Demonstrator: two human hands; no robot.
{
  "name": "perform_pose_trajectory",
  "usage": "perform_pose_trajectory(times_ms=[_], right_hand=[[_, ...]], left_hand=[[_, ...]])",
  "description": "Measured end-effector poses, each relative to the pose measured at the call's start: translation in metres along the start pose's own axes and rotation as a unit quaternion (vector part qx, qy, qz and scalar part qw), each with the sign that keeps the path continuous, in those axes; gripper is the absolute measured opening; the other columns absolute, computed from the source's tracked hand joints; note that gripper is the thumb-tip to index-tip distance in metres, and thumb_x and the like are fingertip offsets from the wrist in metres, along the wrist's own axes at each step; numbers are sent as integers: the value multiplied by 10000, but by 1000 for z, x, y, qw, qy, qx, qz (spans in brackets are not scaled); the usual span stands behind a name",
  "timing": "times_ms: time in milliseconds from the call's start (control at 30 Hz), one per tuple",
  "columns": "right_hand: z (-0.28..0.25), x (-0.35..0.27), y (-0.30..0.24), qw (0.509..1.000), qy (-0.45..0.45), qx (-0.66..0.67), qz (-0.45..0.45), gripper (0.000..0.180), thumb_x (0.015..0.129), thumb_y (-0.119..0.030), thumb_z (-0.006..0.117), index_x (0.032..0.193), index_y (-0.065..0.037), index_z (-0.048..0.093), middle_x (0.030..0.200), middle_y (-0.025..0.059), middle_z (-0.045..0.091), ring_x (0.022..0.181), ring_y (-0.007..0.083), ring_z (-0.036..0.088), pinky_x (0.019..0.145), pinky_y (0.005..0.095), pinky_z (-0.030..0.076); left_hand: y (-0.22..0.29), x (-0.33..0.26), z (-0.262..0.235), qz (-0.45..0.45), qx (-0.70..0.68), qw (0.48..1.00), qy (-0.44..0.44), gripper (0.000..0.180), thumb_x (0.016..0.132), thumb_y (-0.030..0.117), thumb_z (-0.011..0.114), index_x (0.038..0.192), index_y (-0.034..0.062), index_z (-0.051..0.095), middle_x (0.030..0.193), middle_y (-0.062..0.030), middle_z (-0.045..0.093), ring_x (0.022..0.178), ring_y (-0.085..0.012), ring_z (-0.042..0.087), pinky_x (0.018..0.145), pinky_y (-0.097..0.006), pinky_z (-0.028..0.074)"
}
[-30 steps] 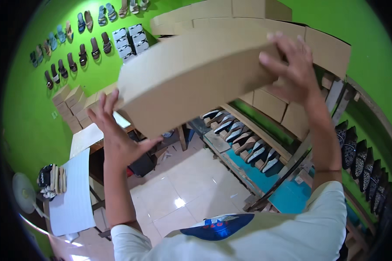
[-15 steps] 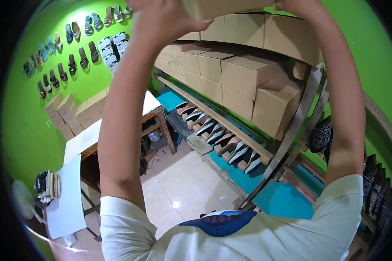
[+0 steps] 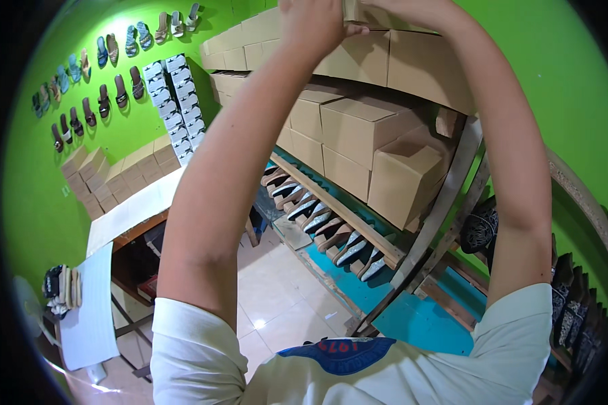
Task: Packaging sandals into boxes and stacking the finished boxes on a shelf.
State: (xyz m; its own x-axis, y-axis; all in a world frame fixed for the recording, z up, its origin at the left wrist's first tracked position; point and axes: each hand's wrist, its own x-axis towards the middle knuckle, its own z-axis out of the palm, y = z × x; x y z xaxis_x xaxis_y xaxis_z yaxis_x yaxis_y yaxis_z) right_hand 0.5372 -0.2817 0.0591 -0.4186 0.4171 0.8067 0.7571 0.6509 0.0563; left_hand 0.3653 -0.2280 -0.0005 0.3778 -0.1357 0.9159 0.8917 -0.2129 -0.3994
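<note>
Both my arms are raised toward the top shelf. My left hand (image 3: pixel 315 27) is at the top edge of the view against a brown cardboard box (image 3: pixel 352 11), its thumb stretched along the box's lower edge. My right hand (image 3: pixel 392 7) is at the other side of the same box, its fingers cut off by the upper rim. Only a narrow strip of the box shows between the hands. Right below stand closed cardboard boxes in a row (image 3: pixel 422 67), and under them a lower tier of boxes (image 3: pixel 409 179).
Wedge shoes (image 3: pixel 334 236) line a teal shelf (image 3: pixel 402 320) under a wooden rail. Sandals (image 3: pixel 103 101) hang on the green wall, beside stacked white boxes (image 3: pixel 175 111). A white-topped table (image 3: pixel 91 310) and a fan (image 3: pixel 30 304) are at left; dark patterned footwear (image 3: pixel 479 229) is at right.
My hands have come closer together, the left one moving right. Less of the box shows between them. The room has shifted slightly left in view, and more of the upper box row shows.
</note>
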Motion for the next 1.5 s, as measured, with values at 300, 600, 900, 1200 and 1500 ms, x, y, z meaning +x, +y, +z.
perform_pose_trajectory(times_ms=[300,600,900,1200,1500], right_hand=[[26,0,-5,994,30,-55,94,800,733,-297,626,1365,-5,231,994,211,608,832,278,619,728,371,491],[32,0,23,996,37,-52,56,592,799,-218,528,1322,-26,327,965,192,621,857,318,613,764,403,480],[63,32,23,962,115,-122,213,556,945,-313,178,1008,60,586,987,221,611,904,353,595,867,475,405],[78,14,29,937,218,-223,155,469,928,-301,248,1148,5,527,1206,213,495,1190,340,394,1032,543,135],[210,-37,-74,972,124,-181,80,646,663,-331,686,1256,-232,449,1377,116,343,1261,326,309,1022,610,94]], left_hand=[[36,-59,8,-221,42,948,-225,874,754,613,506,1347,20,261,1362,-116,343,1280,-332,270,980,-665,110],[17,-56,31,-235,-65,931,-271,853,809,671,313,1383,49,208,1428,-113,251,1316,-337,201,1027,-609,57],[18,-53,48,-232,-80,923,-295,870,789,715,272,1399,99,198,1443,-81,233,1334,-338,149,1021,-616,46],[19,-55,53,-217,-96,919,-314,855,779,710,308,1394,124,216,1443,-66,238,1329,-343,160,1027,-609,42],[42,-102,13,-129,29,924,-359,840,703,544,585,1384,193,242,1425,-106,250,1316,-336,193,1052,-557,45]])
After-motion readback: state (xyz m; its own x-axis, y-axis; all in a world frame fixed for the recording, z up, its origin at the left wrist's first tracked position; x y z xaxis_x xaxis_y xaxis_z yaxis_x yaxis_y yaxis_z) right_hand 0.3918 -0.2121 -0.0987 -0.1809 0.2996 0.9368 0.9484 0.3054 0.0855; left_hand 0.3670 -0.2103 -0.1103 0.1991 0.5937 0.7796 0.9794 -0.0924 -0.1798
